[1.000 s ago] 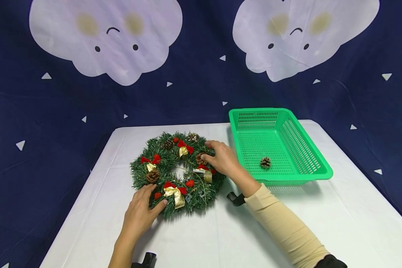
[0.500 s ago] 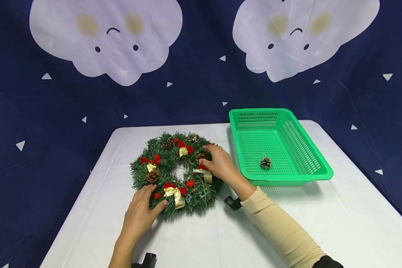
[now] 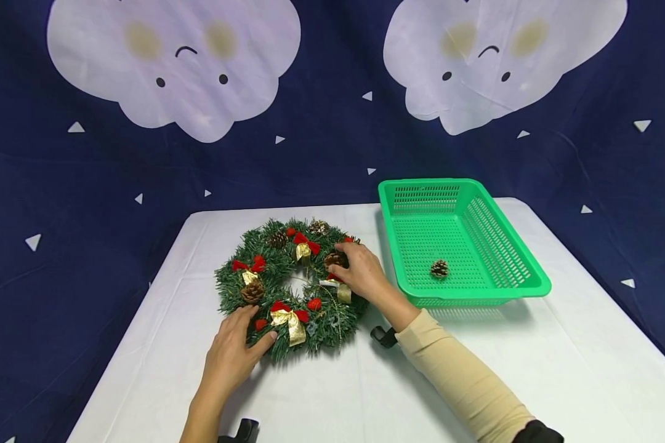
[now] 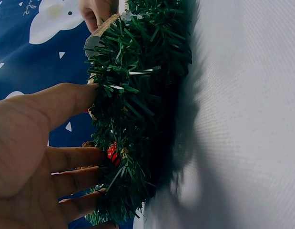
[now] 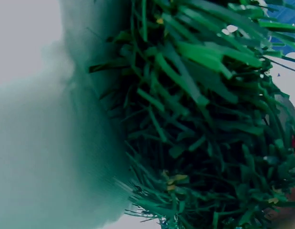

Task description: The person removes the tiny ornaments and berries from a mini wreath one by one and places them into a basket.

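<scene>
The left hand, relaxed, touches the wreath. The right hand partly hides a pinecone; whether gripped is unclear.

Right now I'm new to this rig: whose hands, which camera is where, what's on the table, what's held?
No machine here, just a person's bare left hand and right hand. The wide picture comes from a camera worn on the head; the two close-ups come from one camera on each wrist. On the white table sit a decorated wreath and a green basket with a pinecone inside. The left hand's fingers touch the wreath's near-left edge. The right hand is at its right side, thumb by another pinecone; I can't tell whether it grips anything.
</scene>
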`<state>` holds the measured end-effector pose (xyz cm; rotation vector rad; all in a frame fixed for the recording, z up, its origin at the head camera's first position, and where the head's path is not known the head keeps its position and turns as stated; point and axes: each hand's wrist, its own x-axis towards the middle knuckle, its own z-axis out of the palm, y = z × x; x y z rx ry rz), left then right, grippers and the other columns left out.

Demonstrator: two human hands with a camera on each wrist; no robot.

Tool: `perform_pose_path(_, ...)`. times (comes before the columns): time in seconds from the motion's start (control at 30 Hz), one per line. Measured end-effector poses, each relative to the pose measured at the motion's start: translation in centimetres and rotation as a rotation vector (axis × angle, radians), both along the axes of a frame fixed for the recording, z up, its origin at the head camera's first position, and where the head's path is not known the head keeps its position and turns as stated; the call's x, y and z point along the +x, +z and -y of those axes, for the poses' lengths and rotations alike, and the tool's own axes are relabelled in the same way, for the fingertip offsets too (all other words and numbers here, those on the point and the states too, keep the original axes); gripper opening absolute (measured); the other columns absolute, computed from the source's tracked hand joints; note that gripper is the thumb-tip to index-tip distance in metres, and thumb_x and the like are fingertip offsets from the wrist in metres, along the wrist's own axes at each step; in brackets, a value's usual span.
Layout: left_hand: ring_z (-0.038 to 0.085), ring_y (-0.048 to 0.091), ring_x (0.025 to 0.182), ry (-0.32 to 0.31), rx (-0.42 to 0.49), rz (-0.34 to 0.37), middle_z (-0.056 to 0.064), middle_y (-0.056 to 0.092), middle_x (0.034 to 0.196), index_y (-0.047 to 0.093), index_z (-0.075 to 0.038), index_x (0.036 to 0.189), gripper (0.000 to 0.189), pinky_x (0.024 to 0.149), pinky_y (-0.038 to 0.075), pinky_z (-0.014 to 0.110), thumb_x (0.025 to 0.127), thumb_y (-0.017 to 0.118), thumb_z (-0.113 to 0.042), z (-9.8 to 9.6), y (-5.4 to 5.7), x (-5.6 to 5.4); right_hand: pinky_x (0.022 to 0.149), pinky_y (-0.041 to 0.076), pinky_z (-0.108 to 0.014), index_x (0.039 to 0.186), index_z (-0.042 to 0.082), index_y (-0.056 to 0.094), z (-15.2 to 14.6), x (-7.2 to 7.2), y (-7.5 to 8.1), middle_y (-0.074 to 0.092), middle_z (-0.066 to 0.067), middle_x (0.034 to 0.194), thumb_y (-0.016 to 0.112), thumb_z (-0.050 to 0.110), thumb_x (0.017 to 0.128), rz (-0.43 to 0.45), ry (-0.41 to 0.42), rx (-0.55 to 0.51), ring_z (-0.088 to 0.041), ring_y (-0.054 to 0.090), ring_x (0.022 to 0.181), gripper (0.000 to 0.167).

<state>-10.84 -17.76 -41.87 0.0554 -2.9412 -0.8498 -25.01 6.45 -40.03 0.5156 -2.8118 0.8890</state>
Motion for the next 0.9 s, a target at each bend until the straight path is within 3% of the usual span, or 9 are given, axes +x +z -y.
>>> perform_pose_path(0.9,0.038,0.033,0.137,-0.007,-0.012,-0.028,0.018,0.04,0.147,0.043,-0.008,0.141,0.07,0.106,0.032,0.061,0.086,0.064,-0.045,0.1,-0.21,-0.04,0.092,0.049,-0.046,0.126,0.009,0.059,0.14,-0.35,-0.82,0.062,-0.012,0.125,0.07,0.03,0.084,-0.05,0.003,0.054,-0.032,0.058,0.112,0.048)
